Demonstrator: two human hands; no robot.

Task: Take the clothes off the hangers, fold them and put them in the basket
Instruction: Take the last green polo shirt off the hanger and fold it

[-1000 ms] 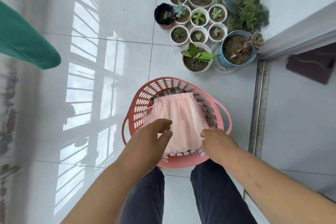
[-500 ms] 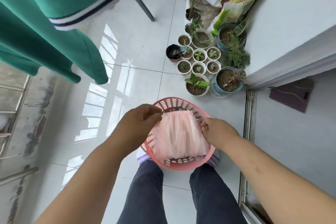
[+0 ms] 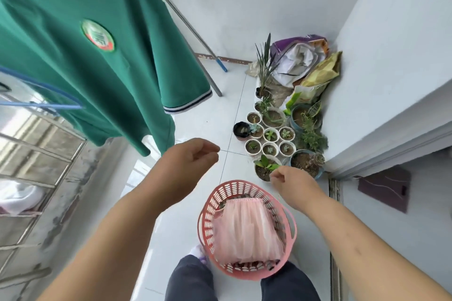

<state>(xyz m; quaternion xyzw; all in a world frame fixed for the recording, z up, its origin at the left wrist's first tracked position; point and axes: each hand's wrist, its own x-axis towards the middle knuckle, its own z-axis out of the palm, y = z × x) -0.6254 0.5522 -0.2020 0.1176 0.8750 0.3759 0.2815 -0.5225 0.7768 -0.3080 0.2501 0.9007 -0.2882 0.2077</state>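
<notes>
Two hands: both hovering above the basket (image 3: 208,212), touching nothing
left hand (image 3: 188,166): hovering up-left of the basket, just below the shirt hem; grip loosely curled, thumb and fingers apart, holding nothing
right hand (image 3: 293,184): hovering over the basket's far right rim, in front of the nearest pot; grip curling in tight, fingertips tucked under, nothing seen in it
pink skirt (image 3: 247,230): lying folded inside the basket, on top, waistband toward the far rim, filling most of the inside
dark cloth (image 3: 247,264): peeking out under the skirt at the near rim; kind cannot tell
basket: pink plastic, slotted wall, sitting on the floor (image 3: 181,232) just ahead of the person's legs (image 3: 190,278) in dark trousers
green shirt (image 3: 85,61): hanging upper left, round badge (image 3: 97,34) on the chest, striped cuff on the sleeve; its top running out of view
blue hanger (image 3: 41,95): hanging at the left edge by the shirt's lower part; whether carrying anything, cannot tell
rack pole (image 3: 186,29): grey metal, slanting down to the floor behind the shirt
plant pots (image 3: 269,140): clustering along the right wall, beyond the basket
bags (image 3: 303,61): slumping in the far corner behind the pots
railing (image 3: 36,154): running along the left side
dark mat (image 3: 384,188): lying at right, past the door track
</notes>
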